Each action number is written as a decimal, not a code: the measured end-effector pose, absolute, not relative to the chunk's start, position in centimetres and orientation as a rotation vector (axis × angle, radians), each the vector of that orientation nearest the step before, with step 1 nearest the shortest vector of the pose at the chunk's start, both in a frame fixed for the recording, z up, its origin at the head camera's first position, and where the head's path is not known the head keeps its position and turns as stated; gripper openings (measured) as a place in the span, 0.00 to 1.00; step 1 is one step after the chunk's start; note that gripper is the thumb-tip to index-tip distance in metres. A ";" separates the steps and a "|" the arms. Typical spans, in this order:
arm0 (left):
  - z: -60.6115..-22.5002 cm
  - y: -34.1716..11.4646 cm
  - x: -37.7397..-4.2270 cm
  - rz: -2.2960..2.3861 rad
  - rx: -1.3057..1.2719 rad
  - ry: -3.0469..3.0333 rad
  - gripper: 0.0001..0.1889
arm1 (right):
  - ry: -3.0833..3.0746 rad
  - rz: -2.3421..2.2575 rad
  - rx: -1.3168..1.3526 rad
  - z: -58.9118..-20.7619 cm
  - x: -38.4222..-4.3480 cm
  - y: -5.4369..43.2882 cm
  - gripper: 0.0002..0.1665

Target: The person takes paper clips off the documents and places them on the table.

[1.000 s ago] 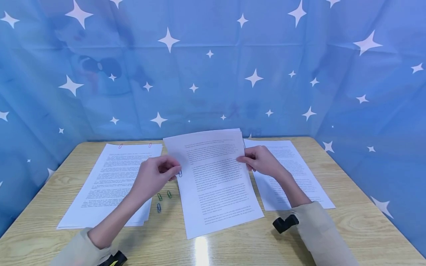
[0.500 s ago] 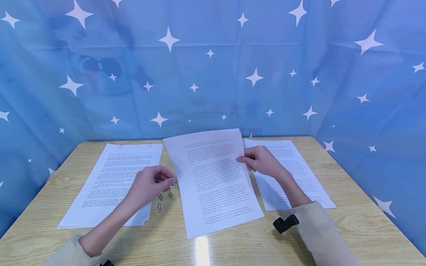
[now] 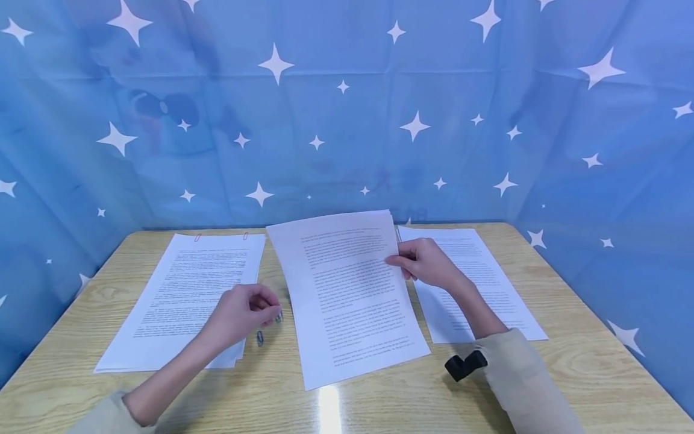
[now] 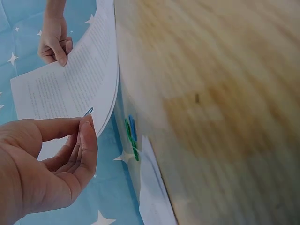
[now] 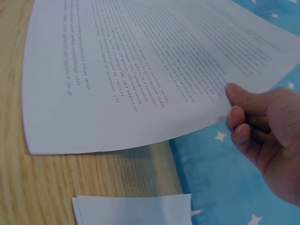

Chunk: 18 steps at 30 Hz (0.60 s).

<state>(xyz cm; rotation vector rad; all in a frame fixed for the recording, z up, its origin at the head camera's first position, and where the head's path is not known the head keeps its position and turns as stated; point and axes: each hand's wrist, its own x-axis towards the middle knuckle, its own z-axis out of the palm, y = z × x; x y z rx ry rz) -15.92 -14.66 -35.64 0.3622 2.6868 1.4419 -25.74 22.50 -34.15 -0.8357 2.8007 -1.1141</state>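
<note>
My right hand (image 3: 428, 263) pinches the right edge of a few printed sheets (image 3: 352, 295), thumb on the printed face. The sheets stand raised and bowed, with their lower edge near the tabletop. Between left thumb and forefinger, my left hand (image 4: 56, 164) pinches a blue paper clip (image 4: 88, 111). That hand is left of the sheets, apart from their left edge. Close by on the table, another blue paper clip (image 3: 260, 338) lies beside green paper clips (image 4: 127, 129), which the left hand mostly covers in the head view.
A printed stack (image 3: 184, 301) with two red paper clips (image 3: 197, 237) at its top edge lies on the left of the wooden table (image 3: 390, 404). Another printed stack (image 3: 477, 289) lies at the right. A blue star-patterned curtain (image 3: 347, 120) hangs behind.
My left hand has moved from the sheets' left edge down and leftward, carrying the blue paper clip away from the paper. The right hand and the sheets have stayed put.
</note>
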 end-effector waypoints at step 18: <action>-36.6 -14.9 -15.5 1.317 0.359 2.658 0.02 | 2.807 -1.129 -0.834 -34.0 -25.9 22.8 0.07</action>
